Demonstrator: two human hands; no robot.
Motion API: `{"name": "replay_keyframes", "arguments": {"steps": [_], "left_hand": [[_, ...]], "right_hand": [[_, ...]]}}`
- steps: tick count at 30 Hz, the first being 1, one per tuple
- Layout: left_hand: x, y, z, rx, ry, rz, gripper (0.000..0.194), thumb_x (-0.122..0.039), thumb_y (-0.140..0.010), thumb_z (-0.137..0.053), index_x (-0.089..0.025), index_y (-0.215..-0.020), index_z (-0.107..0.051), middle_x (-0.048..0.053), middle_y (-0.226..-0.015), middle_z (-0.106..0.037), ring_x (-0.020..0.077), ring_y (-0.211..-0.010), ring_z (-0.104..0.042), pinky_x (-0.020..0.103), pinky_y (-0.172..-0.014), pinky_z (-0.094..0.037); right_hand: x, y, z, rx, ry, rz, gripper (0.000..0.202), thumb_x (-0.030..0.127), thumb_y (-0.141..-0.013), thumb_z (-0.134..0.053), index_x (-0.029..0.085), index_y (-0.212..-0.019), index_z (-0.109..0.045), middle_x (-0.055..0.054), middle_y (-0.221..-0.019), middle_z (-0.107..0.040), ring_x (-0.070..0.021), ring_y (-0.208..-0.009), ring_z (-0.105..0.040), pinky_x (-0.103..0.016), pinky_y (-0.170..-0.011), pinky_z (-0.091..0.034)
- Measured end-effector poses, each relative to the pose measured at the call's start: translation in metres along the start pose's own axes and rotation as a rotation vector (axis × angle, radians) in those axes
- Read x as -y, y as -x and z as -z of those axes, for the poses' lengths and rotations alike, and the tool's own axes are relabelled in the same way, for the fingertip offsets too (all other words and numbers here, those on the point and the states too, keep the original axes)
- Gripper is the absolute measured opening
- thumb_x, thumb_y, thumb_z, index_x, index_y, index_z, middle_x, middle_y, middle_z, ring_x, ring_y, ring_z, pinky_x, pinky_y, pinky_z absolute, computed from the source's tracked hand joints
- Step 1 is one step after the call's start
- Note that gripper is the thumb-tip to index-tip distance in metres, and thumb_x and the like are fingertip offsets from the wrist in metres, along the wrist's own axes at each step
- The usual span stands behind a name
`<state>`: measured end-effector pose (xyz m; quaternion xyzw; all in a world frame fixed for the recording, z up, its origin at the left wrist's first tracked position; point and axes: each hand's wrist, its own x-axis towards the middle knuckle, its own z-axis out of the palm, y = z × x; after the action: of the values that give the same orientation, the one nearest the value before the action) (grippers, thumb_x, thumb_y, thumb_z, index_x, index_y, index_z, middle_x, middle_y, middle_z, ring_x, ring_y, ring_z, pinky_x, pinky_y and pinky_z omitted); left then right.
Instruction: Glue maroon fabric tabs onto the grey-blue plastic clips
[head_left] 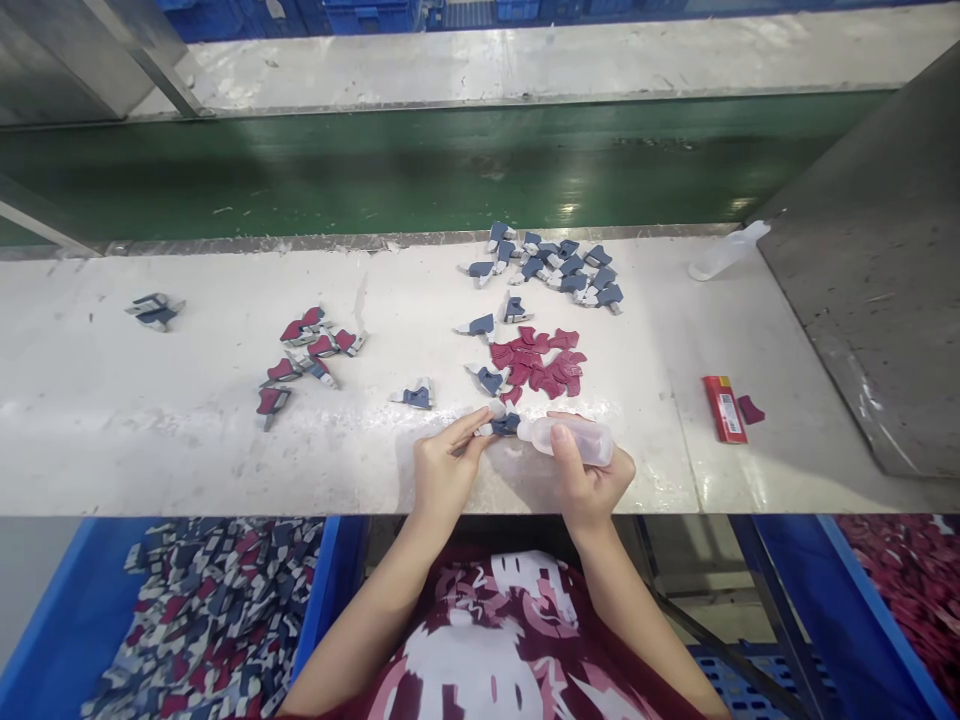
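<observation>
My left hand (448, 462) pinches a small blue-and-white plastic part (504, 425) by its pale end, near the table's front edge. In my right hand (592, 480) is a translucent squeeze bottle (581, 440), lying nearly level with its nozzle end against or very near the blue part; whether they touch I cannot tell. Just beyond my hands lies a heap of flat dark-red pieces (551, 370). Several loose blue-and-white parts (416, 395) lie about it, with a larger cluster of blue-and-white parts (570, 265) farther back.
Parts with red faces (319, 345) sit left of centre, another part (155, 310) at far left. To the right are a red box (724, 410), a red piece (750, 410) and a second bottle (727, 252). Blue bins (67, 610) stand below; a green belt (450, 170) runs behind.
</observation>
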<state>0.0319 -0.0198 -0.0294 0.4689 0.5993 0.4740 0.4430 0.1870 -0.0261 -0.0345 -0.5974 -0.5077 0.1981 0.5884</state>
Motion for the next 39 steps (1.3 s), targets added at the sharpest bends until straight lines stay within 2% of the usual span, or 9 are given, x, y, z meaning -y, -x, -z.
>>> {"name": "replay_keyframes", "arguments": {"steps": [16, 26, 39], "left_hand": [[-0.0012, 0.0000, -0.0005, -0.003, 0.025, 0.000, 0.028, -0.014, -0.081, -0.068, -0.020, -0.107, -0.078, 0.004, -0.108, -0.079, 0.0240, -0.101, -0.076, 0.039, -0.096, -0.063], [-0.0023, -0.0002, -0.0007, -0.011, 0.019, 0.004, 0.026, -0.013, -0.081, -0.069, -0.019, -0.105, -0.078, 0.004, -0.108, -0.079, 0.0244, -0.099, -0.076, 0.040, -0.095, -0.063], [-0.0026, -0.0004, -0.0007, -0.016, 0.006, 0.013, 0.027, -0.014, -0.080, -0.070, -0.019, -0.106, -0.078, 0.004, -0.107, -0.079, 0.0235, -0.101, -0.076, 0.038, -0.097, -0.062]], "right_hand": [[0.0018, -0.0022, -0.0022, 0.026, 0.014, 0.002, 0.025, 0.040, -0.086, -0.069, 0.017, -0.092, -0.076, -0.009, -0.086, -0.079, -0.0241, -0.075, -0.076, -0.033, -0.064, -0.061], [0.0043, -0.0032, -0.0022, 0.029, -0.012, 0.029, 0.019, 0.034, -0.085, -0.070, 0.017, -0.090, -0.076, -0.007, -0.084, -0.079, -0.0233, -0.074, -0.076, -0.032, -0.064, -0.060], [0.0023, -0.0022, -0.0020, 0.028, -0.043, -0.016, 0.022, 0.037, -0.086, -0.070, 0.017, -0.091, -0.076, -0.008, -0.085, -0.078, -0.0227, -0.074, -0.075, -0.031, -0.063, -0.060]]}}
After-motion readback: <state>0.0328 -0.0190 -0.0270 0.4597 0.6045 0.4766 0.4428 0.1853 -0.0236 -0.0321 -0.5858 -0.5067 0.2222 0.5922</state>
